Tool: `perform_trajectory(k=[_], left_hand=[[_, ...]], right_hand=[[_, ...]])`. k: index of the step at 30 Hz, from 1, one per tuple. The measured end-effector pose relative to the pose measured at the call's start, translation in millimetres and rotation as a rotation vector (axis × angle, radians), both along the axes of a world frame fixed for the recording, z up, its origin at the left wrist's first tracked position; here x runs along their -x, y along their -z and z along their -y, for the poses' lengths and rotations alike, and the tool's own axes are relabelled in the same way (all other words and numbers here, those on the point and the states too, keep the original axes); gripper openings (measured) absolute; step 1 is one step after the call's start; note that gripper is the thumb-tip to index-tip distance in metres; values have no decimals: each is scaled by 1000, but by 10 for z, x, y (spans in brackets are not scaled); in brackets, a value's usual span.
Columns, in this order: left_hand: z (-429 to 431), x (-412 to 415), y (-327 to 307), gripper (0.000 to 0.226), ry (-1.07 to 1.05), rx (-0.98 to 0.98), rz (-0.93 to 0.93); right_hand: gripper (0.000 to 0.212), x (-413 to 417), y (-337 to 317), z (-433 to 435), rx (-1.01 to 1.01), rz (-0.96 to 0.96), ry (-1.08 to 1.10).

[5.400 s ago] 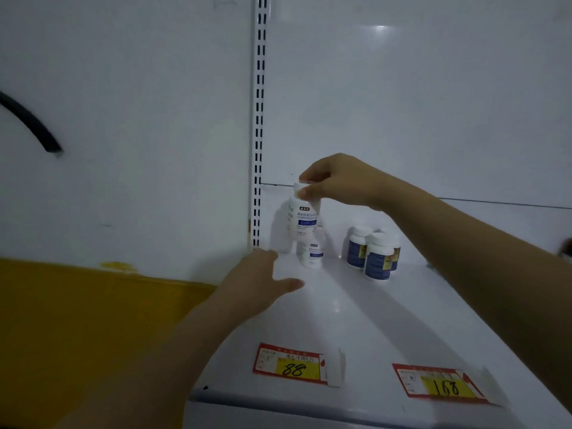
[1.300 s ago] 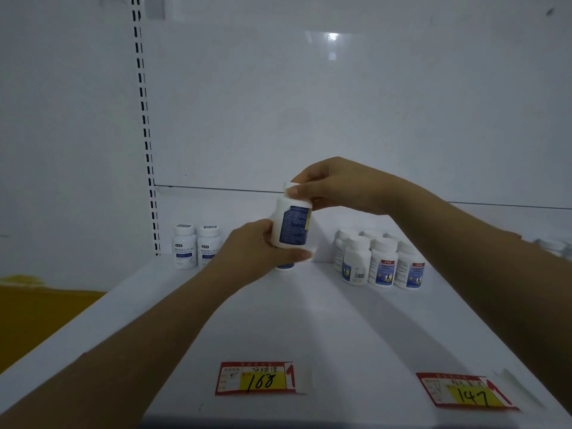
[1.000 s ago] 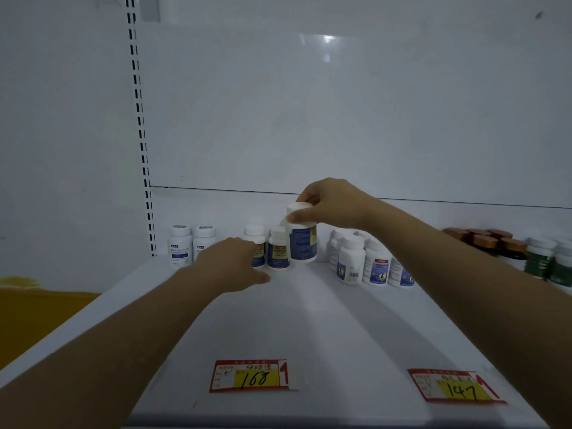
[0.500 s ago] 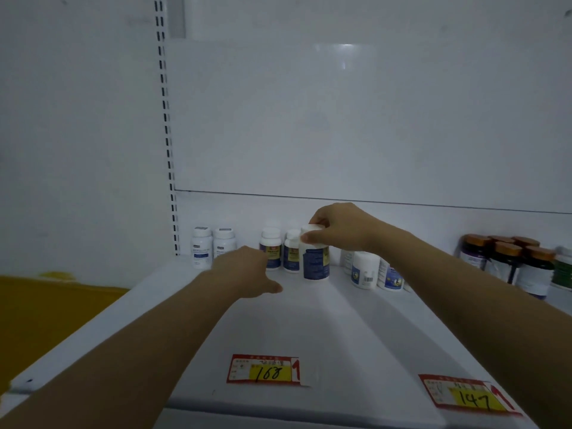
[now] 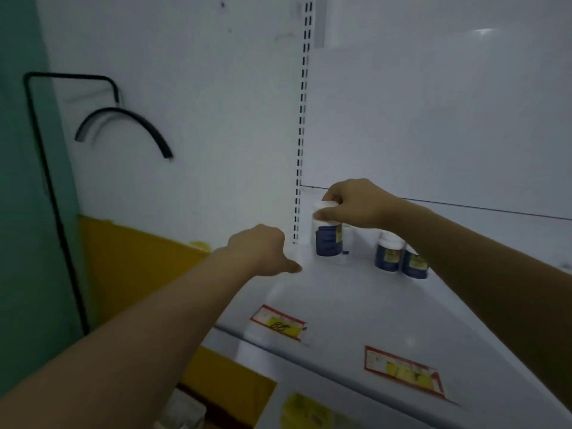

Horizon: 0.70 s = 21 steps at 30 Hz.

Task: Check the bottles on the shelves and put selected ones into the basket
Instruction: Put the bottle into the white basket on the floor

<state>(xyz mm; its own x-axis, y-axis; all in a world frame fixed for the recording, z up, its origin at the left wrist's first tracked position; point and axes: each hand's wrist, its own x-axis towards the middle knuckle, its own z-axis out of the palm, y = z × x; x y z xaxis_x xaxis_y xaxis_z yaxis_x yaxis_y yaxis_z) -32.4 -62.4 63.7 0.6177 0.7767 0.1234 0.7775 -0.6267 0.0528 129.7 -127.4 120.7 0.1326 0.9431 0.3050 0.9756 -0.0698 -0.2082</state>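
My right hand grips the white cap of a white bottle with a blue label, held upright at the back left of the white shelf. Whether the bottle touches the shelf I cannot tell. My left hand hovers over the shelf's left edge, fingers loosely curled, holding nothing. Two smaller blue-labelled bottles stand right of the held one, partly hidden by my right forearm. No basket is in view.
A slotted upright rail runs up the back panel just left of the bottles. Red-and-yellow price tags lie on the shelf front. A black wire frame and a curved black strip hang on the wall at left.
The view has swung left along the shelf. My right hand has carried the blue-labelled bottle leftward to the corner by the rail. The left hand stays empty beside it.
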Motion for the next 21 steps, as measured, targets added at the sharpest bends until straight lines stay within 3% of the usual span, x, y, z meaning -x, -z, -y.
perform_trajectory(k=[9,13,21], left_hand=[[-631,1768,101,63,-280,-11,70],[-946,2445,300,48,-377,34,54],[-1980,3305,853,45,-532,70,88]], right_hand=[[36,1707,134,-1218,-13,-58,-307],[36,2372,335,-1683,20,-82,-406],[41,3237,841,-3005,143,-89,-497]])
